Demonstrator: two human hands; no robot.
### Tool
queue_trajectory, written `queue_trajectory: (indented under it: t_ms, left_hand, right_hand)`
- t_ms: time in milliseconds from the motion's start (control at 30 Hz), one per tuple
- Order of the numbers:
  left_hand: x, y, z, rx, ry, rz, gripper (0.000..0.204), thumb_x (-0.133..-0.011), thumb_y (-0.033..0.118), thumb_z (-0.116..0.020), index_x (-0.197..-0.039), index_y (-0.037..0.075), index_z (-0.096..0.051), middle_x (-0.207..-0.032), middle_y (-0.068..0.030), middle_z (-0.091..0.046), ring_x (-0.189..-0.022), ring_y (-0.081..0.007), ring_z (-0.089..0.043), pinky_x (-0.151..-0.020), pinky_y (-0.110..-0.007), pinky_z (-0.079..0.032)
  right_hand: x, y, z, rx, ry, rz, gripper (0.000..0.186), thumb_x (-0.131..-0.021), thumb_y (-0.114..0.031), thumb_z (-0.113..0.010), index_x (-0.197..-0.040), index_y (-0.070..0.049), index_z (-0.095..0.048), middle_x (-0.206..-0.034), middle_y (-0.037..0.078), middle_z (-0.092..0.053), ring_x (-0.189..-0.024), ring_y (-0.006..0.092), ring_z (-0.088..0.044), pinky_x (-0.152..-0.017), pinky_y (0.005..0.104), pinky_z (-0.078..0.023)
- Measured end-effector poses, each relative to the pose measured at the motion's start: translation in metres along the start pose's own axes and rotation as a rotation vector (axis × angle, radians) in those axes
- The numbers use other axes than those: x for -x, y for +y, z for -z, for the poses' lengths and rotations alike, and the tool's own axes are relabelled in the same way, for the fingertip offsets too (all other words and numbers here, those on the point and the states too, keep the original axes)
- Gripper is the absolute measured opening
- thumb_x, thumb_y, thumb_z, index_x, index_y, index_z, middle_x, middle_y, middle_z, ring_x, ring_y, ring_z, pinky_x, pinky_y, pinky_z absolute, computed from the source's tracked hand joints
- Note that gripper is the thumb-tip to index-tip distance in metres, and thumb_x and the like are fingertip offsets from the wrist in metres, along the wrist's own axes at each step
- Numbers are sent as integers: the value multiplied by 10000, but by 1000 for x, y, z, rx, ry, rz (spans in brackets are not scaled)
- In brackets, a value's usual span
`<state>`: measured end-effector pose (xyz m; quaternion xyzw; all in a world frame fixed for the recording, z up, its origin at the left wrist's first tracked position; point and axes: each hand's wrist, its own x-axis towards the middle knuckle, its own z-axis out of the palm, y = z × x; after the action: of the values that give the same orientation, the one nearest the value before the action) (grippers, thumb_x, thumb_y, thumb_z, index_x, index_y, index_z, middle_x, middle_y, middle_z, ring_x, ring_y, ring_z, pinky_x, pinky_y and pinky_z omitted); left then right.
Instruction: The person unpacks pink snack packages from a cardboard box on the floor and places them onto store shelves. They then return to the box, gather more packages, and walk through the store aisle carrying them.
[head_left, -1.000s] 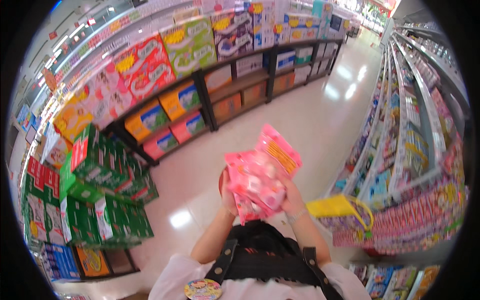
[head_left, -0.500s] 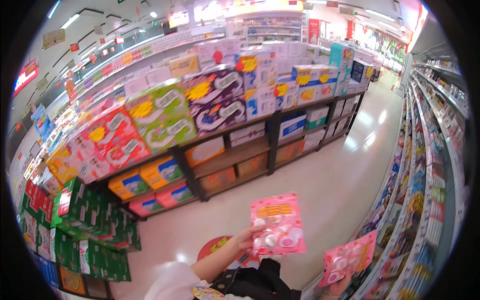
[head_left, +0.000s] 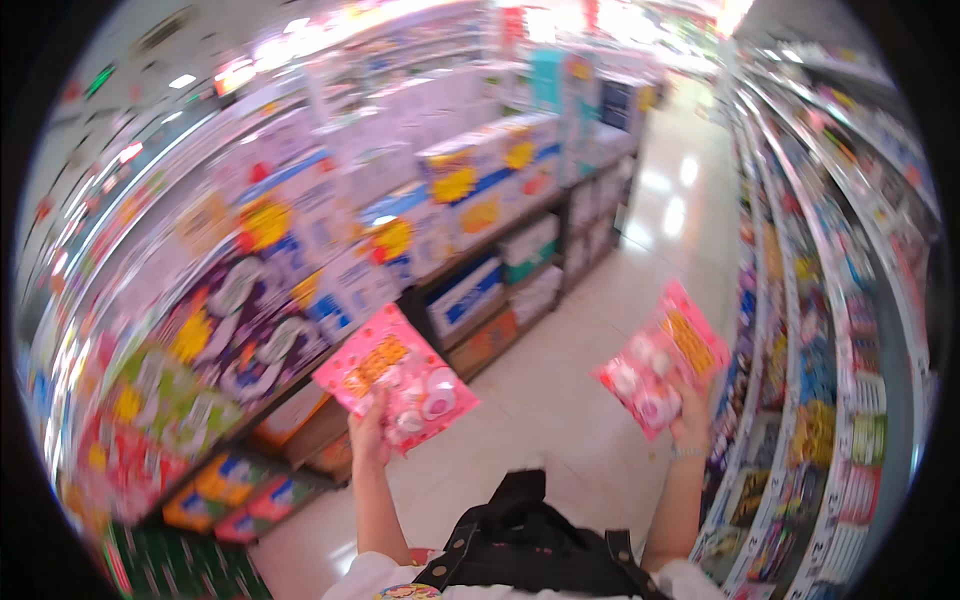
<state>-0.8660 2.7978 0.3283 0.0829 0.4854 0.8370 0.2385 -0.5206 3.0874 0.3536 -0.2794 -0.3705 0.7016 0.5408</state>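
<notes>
My left hand [head_left: 370,430] grips the edge of a pink snack bag [head_left: 405,385], held up in front of the boxes on the left. Round white and pink pieces show on its lower part, and yellow lettering runs across the upper part. A second, matching pink bag [head_left: 655,375] is in my right hand [head_left: 692,415], raised over the aisle near the right-hand shelves. Both bags are tilted, apart from each other, with their printed faces toward me. The fingers behind each bag are partly hidden.
Along the left runs a low dark shelf unit [head_left: 478,255] stacked with gift boxes bearing yellow starbursts. Tall shelves [head_left: 800,350] of small packets line the right. A pale tiled floor [head_left: 570,370] lies between. Green boxes [head_left: 180,560] stand at the lower left. Much is blurred.
The left bag has moved left and tilted. My right hand has lifted its bag from low beside the shelves to about the left bag's height. The view has turned toward the right.
</notes>
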Motion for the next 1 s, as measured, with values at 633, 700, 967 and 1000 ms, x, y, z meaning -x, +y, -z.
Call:
queue_trajectory:
  t_ms: [633,700,967,1000]
  left_hand:
    - [-335,-293,-580,-529,-869,-238,492,-905,90,-481,-1349,22,-280,-1353,-118,-375,-1237,-188,-347,-1026,-287,-245]
    - [-379,-321,-622,-463,-1002,-20,390,-905,58,-466,-1289,4,-421,-1291,-111,-461,-1174,-169,-436,-990,-278,-316]
    - [-504,-337,-777,21,-888,197,836,-670,-79,-657,-1378,94,-249,-1340,-131,-363,-1189,-234,-427,-940,-347,-419]
    - [-521,-357,-793,20,-840,194,858,-660,-82,-668,-1381,101,-240,-1339,-132,-363,-1177,-238,-441,-931,-355,-428]
  right_hand:
    - [-424,-84,118,203,308,224,390,-785,-35,-642,-1154,0,-521,-1079,70,-598,-957,165,-582,-816,292,-476]
    - [-499,-88,115,131,318,229,385,-809,-86,-624,-1167,2,-511,-1110,77,-581,-990,184,-570,-858,314,-465]
    - [-745,-64,133,-661,-23,-60,566,-810,-241,-635,-1282,-44,-391,-1270,124,-474,-1143,282,-479,-973,435,-393]
    - [-776,-44,155,-632,-30,-150,554,-811,-214,-628,-1282,-44,-391,-1268,128,-474,-1137,282,-483,-973,435,-392]
